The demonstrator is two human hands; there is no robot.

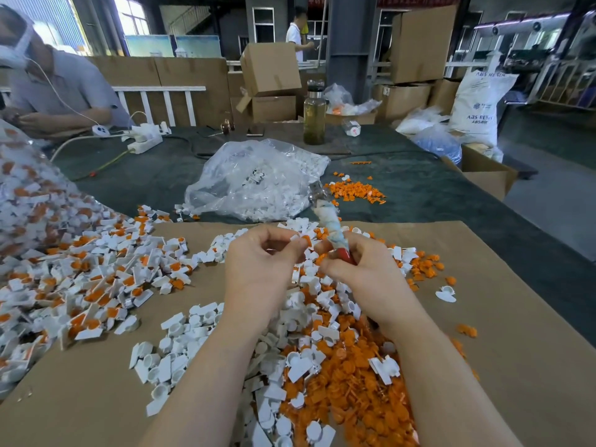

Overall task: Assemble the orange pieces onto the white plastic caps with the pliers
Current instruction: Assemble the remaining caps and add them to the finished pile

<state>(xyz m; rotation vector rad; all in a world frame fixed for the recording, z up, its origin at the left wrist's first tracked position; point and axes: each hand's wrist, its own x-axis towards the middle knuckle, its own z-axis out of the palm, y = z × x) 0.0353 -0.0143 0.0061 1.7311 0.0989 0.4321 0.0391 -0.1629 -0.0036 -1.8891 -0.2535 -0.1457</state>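
My left hand (pixel 258 262) is raised over the cardboard sheet and pinches a white plastic cap (pixel 296 237) with an orange piece (pixel 306 241) at its fingertips. My right hand (pixel 361 269) grips the pliers (pixel 332 230), whose red handles are wrapped in pale tape; their metal jaws point up and away from me. The two hands nearly meet above the pile. Loose white caps (pixel 180 330) and loose orange pieces (pixel 351 382) lie heaped under my forearms. A spread of assembled caps with orange inserts (pixel 96 285) lies to the left.
A brown cardboard sheet (pixel 516 366) covers the dark table. Behind it sit a clear bag of white caps (pixel 258 182) and a small heap of orange pieces (pixel 354 190). A big bag of assembled parts (pixel 29 195) bulges at left. A bottle (pixel 314 114), power strips and another worker are farther back.
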